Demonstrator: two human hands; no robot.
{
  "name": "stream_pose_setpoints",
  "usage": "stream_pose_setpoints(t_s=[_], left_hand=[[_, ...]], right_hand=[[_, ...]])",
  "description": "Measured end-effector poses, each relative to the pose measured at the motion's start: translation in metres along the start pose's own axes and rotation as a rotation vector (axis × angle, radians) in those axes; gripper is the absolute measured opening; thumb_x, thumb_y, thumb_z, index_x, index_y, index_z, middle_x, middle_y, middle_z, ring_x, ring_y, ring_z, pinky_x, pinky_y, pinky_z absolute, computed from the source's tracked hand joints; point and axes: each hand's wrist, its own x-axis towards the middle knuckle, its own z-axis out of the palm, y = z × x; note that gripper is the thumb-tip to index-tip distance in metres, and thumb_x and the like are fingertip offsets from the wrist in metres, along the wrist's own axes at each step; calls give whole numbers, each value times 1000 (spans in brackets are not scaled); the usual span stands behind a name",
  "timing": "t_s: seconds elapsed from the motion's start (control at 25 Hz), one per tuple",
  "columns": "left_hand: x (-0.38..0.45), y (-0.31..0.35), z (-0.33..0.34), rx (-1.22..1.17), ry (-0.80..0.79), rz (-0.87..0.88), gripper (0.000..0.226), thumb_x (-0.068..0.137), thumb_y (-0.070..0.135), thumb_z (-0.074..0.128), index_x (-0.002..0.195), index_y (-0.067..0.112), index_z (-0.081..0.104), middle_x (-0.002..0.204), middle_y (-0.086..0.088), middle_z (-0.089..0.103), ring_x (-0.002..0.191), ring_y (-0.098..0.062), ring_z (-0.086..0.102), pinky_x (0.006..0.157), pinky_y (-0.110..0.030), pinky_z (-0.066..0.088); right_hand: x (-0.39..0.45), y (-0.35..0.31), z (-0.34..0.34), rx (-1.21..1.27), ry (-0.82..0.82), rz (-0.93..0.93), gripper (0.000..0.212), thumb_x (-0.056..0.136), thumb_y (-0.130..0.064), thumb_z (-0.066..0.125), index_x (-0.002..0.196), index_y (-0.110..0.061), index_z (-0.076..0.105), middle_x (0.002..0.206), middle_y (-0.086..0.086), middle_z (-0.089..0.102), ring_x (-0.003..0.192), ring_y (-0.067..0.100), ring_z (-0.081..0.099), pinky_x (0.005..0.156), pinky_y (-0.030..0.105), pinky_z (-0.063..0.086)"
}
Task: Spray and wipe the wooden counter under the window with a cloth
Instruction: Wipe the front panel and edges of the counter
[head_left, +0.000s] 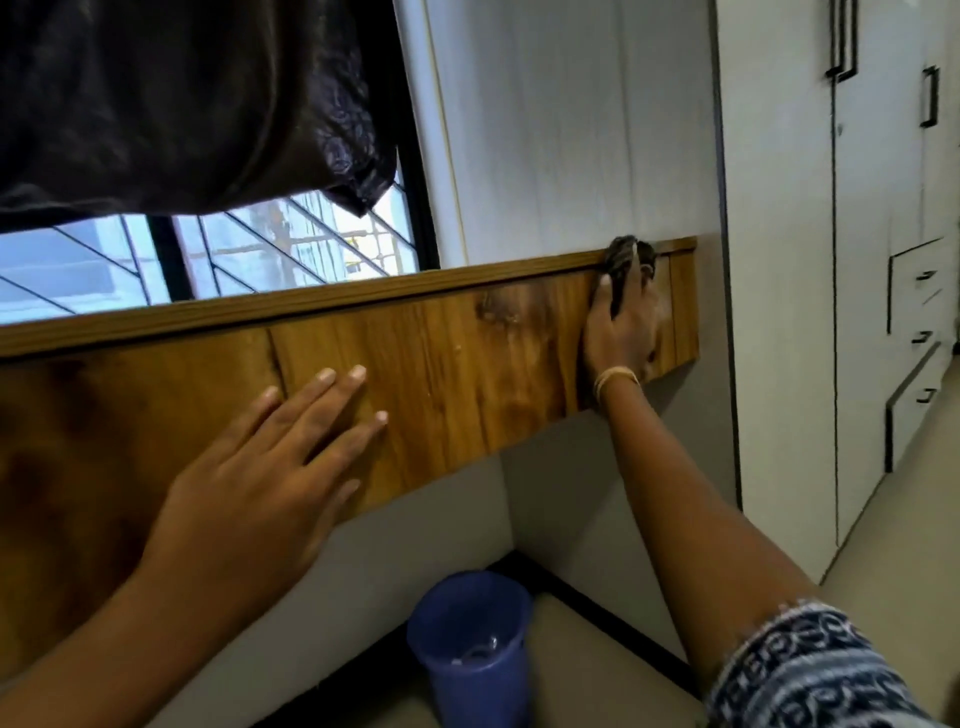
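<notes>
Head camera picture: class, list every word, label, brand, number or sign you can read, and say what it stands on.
None can be read.
The blue plastic bucket, brown wooden counter, white cupboard doors and dark striped cloth show no lettering.
The patterned sleeve bears only swirls.

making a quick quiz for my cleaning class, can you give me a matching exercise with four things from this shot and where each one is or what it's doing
Things:
1. left hand
2. right hand
3. cloth
4. blue bucket

Places or states:
A. on the floor below the counter
B. flat on the wooden counter, fingers straight
C. bunched at the counter's far right end by the wall
D. pressing the cloth onto the counter

Pairs: 1-B, 2-D, 3-C, 4-A
</notes>
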Motion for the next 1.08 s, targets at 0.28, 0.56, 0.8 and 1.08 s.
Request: stream_pose_setpoints(t_s=[0.28, 0.56, 0.8, 1.08], left_hand=[[-79, -59, -22, 161, 35, -134, 60, 92, 47, 35, 150, 31, 28, 161, -5, 18, 147, -24, 20, 114, -49, 18], [-149, -103, -71, 317, -88, -224, 64, 94, 54, 29, 152, 28, 20, 162, -7, 10, 149, -26, 13, 116, -53, 12], [-213, -120, -76, 360, -68, -423, 68, 93, 55, 33, 153, 25, 21, 162, -10, 9, 149, -28, 12, 117, -52, 11], [-279, -150, -107, 392, -104, -625, 73, 92, 56, 32, 154, 21, 15, 162, -8, 6, 149, -25, 9, 116, -52, 14]], right_hand=[[-178, -90, 41, 41, -144, -814, 46, 101, -41, 39, 146, -33, 41, 150, 8, 43, 140, 33, 35, 115, 47, 27], [-137, -67, 13, -31, -112, -308, 54, 100, -37, 41, 151, -24, 34, 157, 18, 28, 144, 37, 27, 118, 43, 21], [-243, -154, 44, 9, -60, -370, 52, 99, -41, 40, 149, -28, 37, 153, 15, 39, 141, 39, 33, 114, 50, 24], [-386, -255, 66, 96, -253, -711, 58, 93, -37, 53, 148, -33, 38, 150, 13, 44, 140, 40, 34, 112, 55, 25]])
